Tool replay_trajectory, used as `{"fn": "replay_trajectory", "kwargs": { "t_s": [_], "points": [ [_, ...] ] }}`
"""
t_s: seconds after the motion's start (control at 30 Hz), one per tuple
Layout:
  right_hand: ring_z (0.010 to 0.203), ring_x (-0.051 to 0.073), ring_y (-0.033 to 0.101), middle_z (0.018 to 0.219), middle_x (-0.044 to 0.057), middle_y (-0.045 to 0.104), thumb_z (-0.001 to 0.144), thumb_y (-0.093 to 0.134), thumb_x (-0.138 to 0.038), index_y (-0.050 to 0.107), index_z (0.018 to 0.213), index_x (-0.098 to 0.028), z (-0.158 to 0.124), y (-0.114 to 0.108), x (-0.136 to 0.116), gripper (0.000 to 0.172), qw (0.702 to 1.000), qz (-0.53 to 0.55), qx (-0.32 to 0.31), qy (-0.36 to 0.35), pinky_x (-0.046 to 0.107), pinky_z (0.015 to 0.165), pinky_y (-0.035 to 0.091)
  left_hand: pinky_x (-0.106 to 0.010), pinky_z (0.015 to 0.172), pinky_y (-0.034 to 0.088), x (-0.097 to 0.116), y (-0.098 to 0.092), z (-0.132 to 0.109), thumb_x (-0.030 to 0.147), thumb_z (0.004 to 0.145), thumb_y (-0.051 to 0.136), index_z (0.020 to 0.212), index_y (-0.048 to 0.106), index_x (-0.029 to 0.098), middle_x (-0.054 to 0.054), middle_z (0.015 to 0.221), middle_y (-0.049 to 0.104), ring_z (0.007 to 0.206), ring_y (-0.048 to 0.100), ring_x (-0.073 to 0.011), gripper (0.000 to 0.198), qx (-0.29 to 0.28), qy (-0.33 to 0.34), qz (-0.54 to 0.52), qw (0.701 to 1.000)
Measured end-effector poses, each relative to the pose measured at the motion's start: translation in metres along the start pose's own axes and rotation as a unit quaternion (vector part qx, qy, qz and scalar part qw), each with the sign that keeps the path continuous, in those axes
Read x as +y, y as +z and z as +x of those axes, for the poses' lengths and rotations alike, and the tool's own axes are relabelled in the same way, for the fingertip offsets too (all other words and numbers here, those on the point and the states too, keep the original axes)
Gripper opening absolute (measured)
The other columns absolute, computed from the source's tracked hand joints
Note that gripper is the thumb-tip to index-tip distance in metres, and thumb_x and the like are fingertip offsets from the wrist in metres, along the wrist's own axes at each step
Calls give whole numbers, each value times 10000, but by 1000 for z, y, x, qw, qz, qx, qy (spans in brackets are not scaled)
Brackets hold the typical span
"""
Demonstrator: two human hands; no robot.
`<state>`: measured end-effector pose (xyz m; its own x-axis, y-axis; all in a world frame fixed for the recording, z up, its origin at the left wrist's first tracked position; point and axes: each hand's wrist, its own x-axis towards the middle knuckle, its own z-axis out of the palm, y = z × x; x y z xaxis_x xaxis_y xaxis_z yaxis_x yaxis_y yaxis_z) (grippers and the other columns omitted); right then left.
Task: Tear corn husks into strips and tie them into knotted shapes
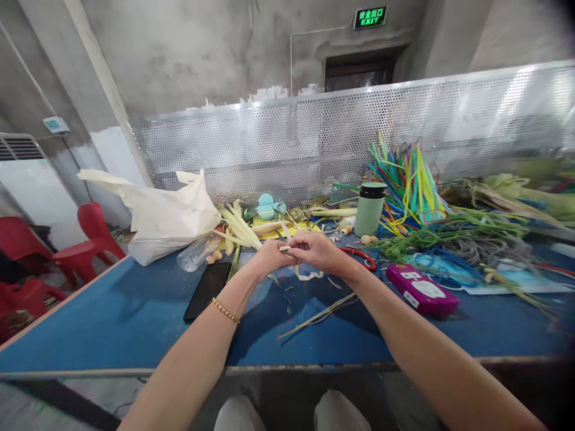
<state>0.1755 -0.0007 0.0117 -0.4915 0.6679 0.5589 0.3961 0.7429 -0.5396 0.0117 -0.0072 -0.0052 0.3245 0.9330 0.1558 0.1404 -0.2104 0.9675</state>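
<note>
My left hand [271, 256] and my right hand [320, 250] meet above the blue table [135, 317], fingers pinched together on a thin pale strip of corn husk [309, 274] that curls down between them. A beaded bracelet sits on my left wrist. Red-handled scissors [365, 256] lie just right of my right hand. A long pale husk strip [317, 315] lies on the table under my forearms.
A black phone [207, 290] lies left of my hands, with a clear bottle [196, 254] and white bag [157, 215] behind. Green flask [370, 208], coloured sticks [406, 179], purple case [422, 290], husk piles and a perforated metal screen [314, 137] stand at the back. Red chairs [67, 251] are at left.
</note>
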Motion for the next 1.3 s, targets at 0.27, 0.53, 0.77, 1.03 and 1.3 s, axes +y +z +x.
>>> {"fn": "replay_trajectory", "kwargs": {
  "t_s": [0.27, 0.53, 0.77, 1.03, 1.3],
  "points": [
    [586, 99, 493, 619, -30, 608, 676, 610, -125, 690, 662, -165, -4, -4, 1, 90, 994, 43, -102, 21, 217, 581, 368, -237, 485, 210, 0, -6, -6, 180, 570, 761, 626, 662, 129, 24, 539, 490, 524, 350, -70, 125, -87, -20, 62, 994],
    [560, 96, 447, 580, -29, 561, 753, 624, -291, 670, 645, -147, -3, -2, 4, 186, 993, 35, -96, 58, 226, 537, 309, -240, 478, 223, -2, -6, -5, 203, 572, 740, 535, 502, 172, 55, 500, 412, 485, 311, -60, 243, -81, -20, 69, 994],
    [553, 108, 438, 549, -21, 521, 750, 621, -242, 629, 580, -155, -3, 7, -1, 191, 992, -93, -72, 41, 251, 542, 266, -248, 505, 202, -6, -2, -4, 193, 582, 661, 548, 476, 168, 54, 528, 372, 536, 301, -72, 190, -79, 11, 177, 981],
    [573, 102, 454, 638, -24, 553, 721, 609, -145, 682, 788, -156, -3, 3, -5, 100, 999, -39, 31, -18, 232, 562, 333, -246, 523, 249, 0, -4, -6, 235, 586, 727, 610, 545, 149, 44, 576, 453, 546, 355, -70, 203, -104, -8, 98, 990],
    [611, 121, 569, 679, 15, 628, 750, 650, -235, 669, 698, -173, 0, 5, -6, 83, 994, 78, 66, -25, 230, 554, 435, -252, 491, 218, 3, -3, -8, 239, 577, 788, 591, 564, 140, 48, 534, 450, 491, 337, -54, 245, -122, -8, 31, 992]
  ]
}}
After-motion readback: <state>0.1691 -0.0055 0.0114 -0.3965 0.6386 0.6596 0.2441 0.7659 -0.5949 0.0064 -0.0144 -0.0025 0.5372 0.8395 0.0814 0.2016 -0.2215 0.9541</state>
